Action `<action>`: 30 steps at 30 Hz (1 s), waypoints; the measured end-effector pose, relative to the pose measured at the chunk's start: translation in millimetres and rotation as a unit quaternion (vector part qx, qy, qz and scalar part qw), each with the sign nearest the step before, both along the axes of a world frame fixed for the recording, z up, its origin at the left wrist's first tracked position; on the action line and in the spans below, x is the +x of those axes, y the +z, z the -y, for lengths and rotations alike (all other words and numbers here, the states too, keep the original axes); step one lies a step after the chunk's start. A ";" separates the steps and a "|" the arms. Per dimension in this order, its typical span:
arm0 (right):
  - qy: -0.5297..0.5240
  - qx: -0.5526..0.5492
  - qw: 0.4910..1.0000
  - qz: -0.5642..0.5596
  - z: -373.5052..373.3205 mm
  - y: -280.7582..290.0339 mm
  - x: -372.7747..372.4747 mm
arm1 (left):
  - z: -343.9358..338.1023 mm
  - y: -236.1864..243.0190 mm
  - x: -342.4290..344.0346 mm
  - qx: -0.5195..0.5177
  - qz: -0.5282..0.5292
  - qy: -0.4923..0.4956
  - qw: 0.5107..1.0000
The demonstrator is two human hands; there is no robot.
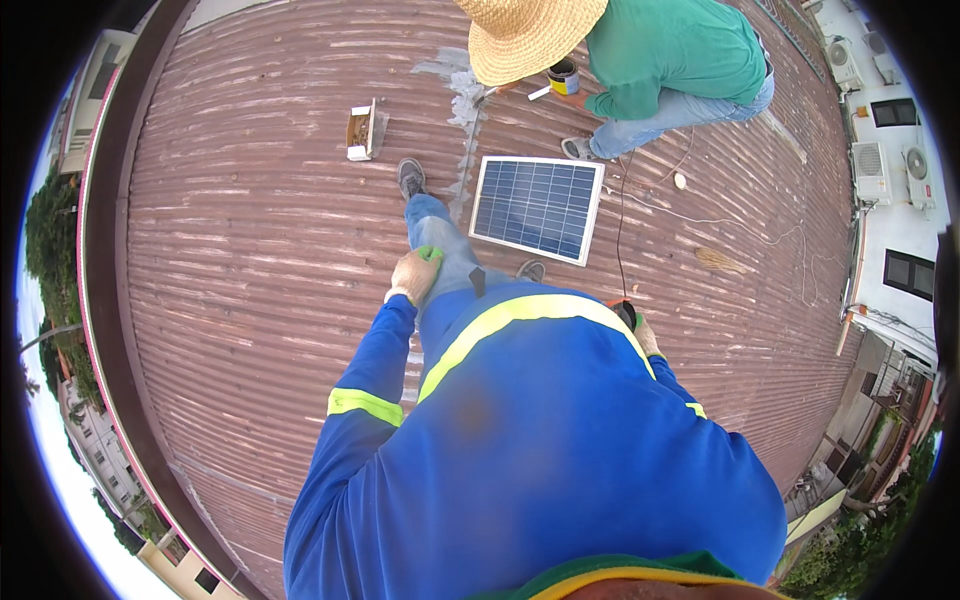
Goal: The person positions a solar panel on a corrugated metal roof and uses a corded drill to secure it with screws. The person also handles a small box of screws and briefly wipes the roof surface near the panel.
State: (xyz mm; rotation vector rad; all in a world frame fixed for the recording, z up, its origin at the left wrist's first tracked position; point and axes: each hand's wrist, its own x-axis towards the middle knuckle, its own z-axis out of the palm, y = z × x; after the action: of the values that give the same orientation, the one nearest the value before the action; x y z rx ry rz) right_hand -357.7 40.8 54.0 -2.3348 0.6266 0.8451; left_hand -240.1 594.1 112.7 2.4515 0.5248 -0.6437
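Observation:
My left hand, in a cream glove with green fingertips, is curled closed against my jeans at the thigh. Whatever it may hold is hidden. On my other side, my right hand, gloved alike, is at an orange-and-black corded power tool. My body covers most of that tool, and the hand seems closed round it. A dark cord runs from it across the roof. Just ahead of my legs a framed blue solar panel lies flat on the corrugated roof.
A co-worker in a straw hat and green top crouches ahead, holding a paint can beside a grey patched seam. An open box stands far left. A pale cable crosses the right side. The roof's edge gutter is left.

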 end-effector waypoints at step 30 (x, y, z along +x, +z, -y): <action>0.029 -0.017 0.999 0.039 -5.0 -14.0 13.9 | -0.7 -5.6 10.5 -0.010 0.021 0.006 1.000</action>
State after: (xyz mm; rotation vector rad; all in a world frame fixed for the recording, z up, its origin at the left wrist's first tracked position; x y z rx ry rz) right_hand -343.8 45.8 40.0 -2.4138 0.5465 0.7717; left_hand -229.6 594.8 107.1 2.4363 0.5140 -0.5889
